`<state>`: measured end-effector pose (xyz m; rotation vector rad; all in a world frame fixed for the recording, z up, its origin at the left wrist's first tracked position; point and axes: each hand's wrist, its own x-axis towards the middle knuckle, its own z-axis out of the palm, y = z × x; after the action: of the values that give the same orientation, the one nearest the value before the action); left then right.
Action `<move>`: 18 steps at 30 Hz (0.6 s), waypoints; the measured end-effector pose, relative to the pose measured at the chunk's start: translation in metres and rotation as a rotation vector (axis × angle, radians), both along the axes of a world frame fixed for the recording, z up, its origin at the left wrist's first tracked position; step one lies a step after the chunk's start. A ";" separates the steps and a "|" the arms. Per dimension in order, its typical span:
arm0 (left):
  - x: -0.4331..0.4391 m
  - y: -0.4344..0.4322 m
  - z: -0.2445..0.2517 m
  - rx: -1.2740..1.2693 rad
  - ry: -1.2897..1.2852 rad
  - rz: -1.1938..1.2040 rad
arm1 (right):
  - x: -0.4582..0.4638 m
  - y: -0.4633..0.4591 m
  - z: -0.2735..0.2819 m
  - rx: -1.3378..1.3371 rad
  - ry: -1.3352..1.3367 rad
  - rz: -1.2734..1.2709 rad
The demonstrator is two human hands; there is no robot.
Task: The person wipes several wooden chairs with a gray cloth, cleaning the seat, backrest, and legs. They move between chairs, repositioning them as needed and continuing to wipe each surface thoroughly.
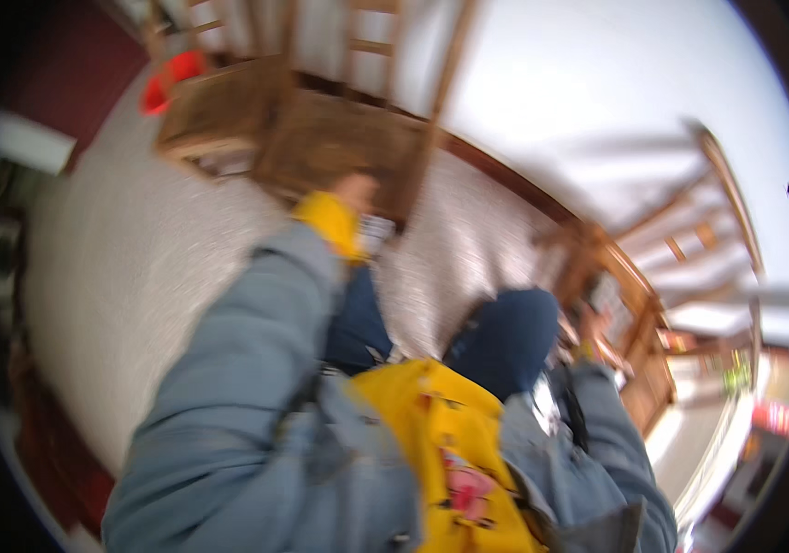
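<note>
My left hand (pixel 355 190), at the end of a blue-grey sleeve with a yellow cuff, is blurred in front of a brown wooden chair seat (pixel 360 138). A small white and grey item (pixel 375 233) shows just below it; whether I hold it cannot be told. On the right, my right hand (pixel 596 323) is beside a wooden piece of furniture (pixel 633 276), near a dark and grey object (pixel 605 294) that is too blurred to name. Whether the fingers close on that object is unclear. My dark blue trouser knees and yellow patterned top show between the arms.
Another wooden seat (pixel 225 104) stands at the upper left, with a red round object (pixel 173 79) behind it. A pale speckled floor (pixel 139 228) spreads below. A ladder-backed wooden chair (pixel 730 200) is at the right, along a white wall (pixel 574 69) with a brown skirting board (pixel 498 169).
</note>
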<state>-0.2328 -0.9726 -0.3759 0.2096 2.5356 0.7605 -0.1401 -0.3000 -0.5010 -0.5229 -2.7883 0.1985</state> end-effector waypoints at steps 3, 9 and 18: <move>0.019 0.077 -0.034 0.025 -0.047 0.529 | 0.005 -0.003 -0.009 -0.038 -0.058 0.007; 0.043 0.109 -0.139 0.571 0.163 1.119 | -0.002 0.006 -0.008 0.008 -0.113 -0.164; 0.051 0.187 -0.125 1.191 -0.338 1.719 | 0.013 0.003 0.002 0.009 -0.046 -0.291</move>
<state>-0.1816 -0.7858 -0.5005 -1.6801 1.0535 2.4043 -0.1271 -0.2974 -0.4989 -0.9310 -2.7127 0.1102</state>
